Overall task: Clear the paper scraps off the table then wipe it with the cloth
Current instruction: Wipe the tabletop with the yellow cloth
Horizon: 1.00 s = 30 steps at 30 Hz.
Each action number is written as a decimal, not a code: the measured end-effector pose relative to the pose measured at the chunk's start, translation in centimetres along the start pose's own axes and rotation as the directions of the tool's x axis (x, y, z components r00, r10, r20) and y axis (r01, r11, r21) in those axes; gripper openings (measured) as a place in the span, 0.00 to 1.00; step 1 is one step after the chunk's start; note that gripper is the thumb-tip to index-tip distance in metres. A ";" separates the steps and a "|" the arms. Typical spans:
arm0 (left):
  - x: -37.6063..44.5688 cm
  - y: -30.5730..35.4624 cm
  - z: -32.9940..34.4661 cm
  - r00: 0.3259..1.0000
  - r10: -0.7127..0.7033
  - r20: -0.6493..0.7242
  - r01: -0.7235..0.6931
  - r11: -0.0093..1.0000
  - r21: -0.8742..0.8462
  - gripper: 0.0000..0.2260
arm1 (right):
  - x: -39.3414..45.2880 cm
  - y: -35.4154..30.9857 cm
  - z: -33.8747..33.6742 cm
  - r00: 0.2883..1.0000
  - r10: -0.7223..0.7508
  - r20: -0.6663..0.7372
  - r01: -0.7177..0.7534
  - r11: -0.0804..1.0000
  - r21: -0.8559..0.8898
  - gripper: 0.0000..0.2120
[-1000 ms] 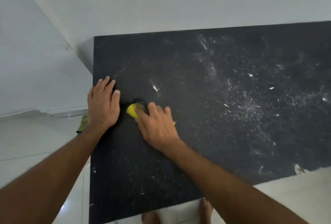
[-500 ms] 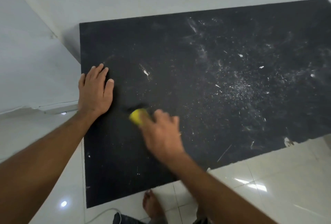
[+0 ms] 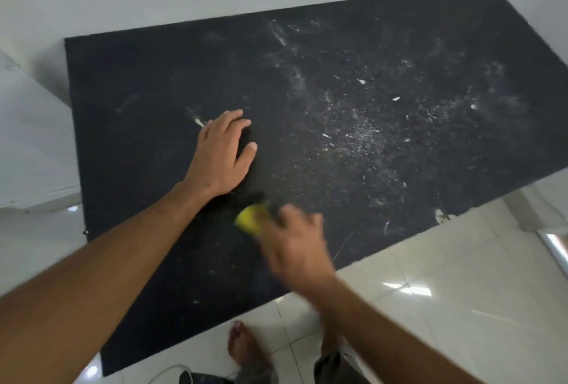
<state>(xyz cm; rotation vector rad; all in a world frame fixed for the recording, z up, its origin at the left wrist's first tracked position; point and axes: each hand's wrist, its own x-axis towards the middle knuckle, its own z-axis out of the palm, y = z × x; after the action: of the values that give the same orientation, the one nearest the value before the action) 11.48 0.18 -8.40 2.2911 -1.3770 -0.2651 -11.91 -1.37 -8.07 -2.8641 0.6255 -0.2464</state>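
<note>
A yellow cloth [image 3: 249, 220] is held by the blurred right hand [image 3: 296, 250] on the black table [image 3: 153, 82] — its grip and long axis cannot be told. The left hand [image 3: 222, 154] is laid flat, fingers [image 3: 233, 119] slightly spread; white scraps [image 3: 361, 81] are scattered beyond them.

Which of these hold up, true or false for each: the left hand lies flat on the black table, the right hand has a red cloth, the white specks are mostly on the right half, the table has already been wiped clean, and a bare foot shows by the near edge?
1. The left hand lies flat on the black table. True.
2. The right hand has a red cloth. False: the cloth is yellow, and the hand is blurred.
3. The white specks are mostly on the right half. True.
4. The table has been wiped clean. False: specks and smears remain.
5. A bare foot shows by the near edge. True.
</note>
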 end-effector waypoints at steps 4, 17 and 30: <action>1.4 2.4 1.7 0.997 0.050 0.051 -0.053 0.996 0.068 0.24 | -1.0 15.4 -4.0 0.875 0.433 -0.216 -0.470 0.867 -0.167 0.18; 5.1 9.1 7.0 0.999 -0.035 -0.029 0.040 0.985 0.166 0.27 | -2.6 23.9 -6.0 0.830 0.483 -0.278 -0.537 0.828 -0.162 0.15; 5.3 9.7 7.0 0.996 -0.077 -0.049 0.084 0.982 0.167 0.24 | -1.4 26.0 -7.1 0.922 0.324 -0.210 -0.351 0.931 -0.104 0.14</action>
<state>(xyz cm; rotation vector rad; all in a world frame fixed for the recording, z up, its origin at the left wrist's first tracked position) 3.70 -10.30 -9.62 2.4792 -1.3335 -0.1287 -24.82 -25.09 -7.30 -2.8160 1.2045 -0.4381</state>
